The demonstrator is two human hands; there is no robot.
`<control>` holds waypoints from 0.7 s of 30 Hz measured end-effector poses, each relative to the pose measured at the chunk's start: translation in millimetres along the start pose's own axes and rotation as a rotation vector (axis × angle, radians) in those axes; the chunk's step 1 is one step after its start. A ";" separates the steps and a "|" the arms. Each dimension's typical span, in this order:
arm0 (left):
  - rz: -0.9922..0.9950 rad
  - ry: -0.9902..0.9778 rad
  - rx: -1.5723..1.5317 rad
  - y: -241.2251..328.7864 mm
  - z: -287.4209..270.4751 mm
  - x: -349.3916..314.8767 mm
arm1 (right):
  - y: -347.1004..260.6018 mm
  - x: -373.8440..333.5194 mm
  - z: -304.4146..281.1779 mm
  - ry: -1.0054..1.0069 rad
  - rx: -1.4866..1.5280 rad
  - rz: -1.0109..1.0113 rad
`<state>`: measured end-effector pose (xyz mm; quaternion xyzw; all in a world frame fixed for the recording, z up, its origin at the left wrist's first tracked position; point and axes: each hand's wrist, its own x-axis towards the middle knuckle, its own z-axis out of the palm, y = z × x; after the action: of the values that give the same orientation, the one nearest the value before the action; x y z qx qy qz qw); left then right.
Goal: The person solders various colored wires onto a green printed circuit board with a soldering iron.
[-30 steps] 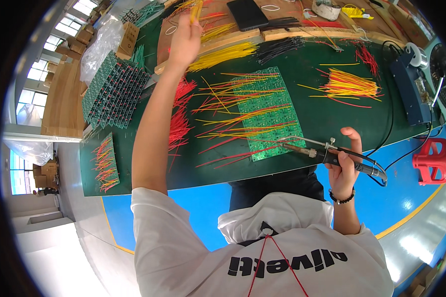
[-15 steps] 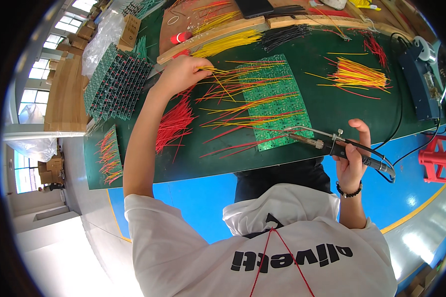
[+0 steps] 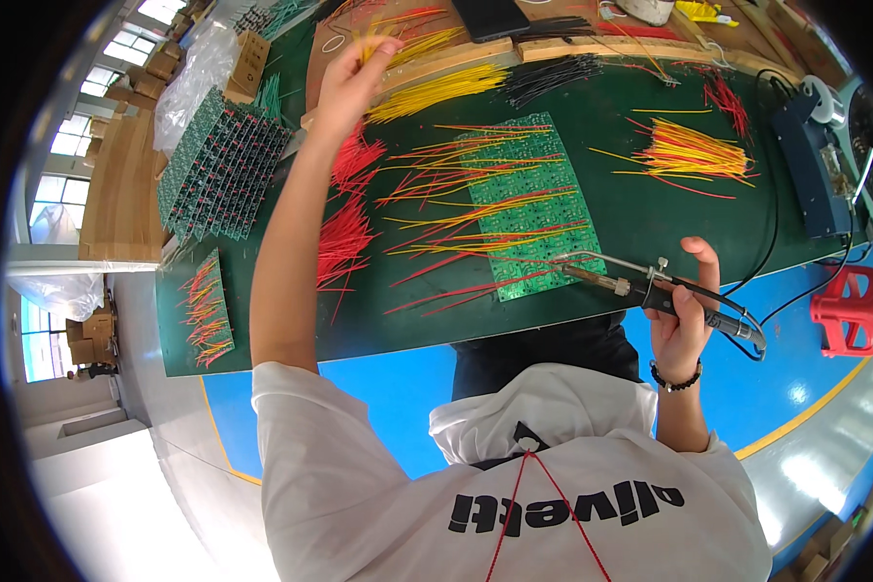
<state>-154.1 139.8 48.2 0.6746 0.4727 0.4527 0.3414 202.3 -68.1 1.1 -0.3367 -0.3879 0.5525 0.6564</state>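
Observation:
My left hand (image 3: 347,85) is raised over the wooden strip at the back left, fingers pinched on thin yellow wires (image 3: 367,47), which are blurred. My right hand (image 3: 684,325) grips a black soldering iron (image 3: 640,291) with a metal solder-feed tube along it. The iron's tip is at the lower right part of a green circuit board panel (image 3: 533,175). Rows of red and yellow wires (image 3: 446,242) lie across the panel and stick out past its left edge. In the lowest rows only red wires show.
Red wires (image 3: 344,238) lie left of the panel; yellow (image 3: 436,92) and black wires (image 3: 551,78) lie behind it. A mixed bundle (image 3: 698,150) rests to the right. Stacked boards (image 3: 218,165) stand at left, a blue soldering station (image 3: 810,170) at right. A red stool (image 3: 849,310) is beyond the table edge.
My left hand has moved up and away from the panel toward the back wooden strip, the yellow wires going with it. My right hand keeps the iron almost in place.

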 end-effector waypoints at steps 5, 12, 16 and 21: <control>0.011 0.100 -0.620 -2.8 30.7 -9.8 | -0.9 1.9 3.1 0.041 0.036 -0.003; -0.014 0.149 -0.594 -2.4 31.0 -8.1 | -0.1 5.3 0.8 -0.011 0.049 -0.017; -0.014 0.106 -0.629 -0.3 29.3 -8.7 | -3.3 3.6 -0.2 -0.005 0.053 -0.008; 0.001 0.083 -0.593 12.5 41.6 -21.0 | -1.8 1.0 -1.9 -0.019 0.043 -0.005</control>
<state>-114.2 114.6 38.4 0.5265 0.3330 0.5985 0.5038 205.0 -67.4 1.9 -0.3163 -0.3832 0.5622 0.6611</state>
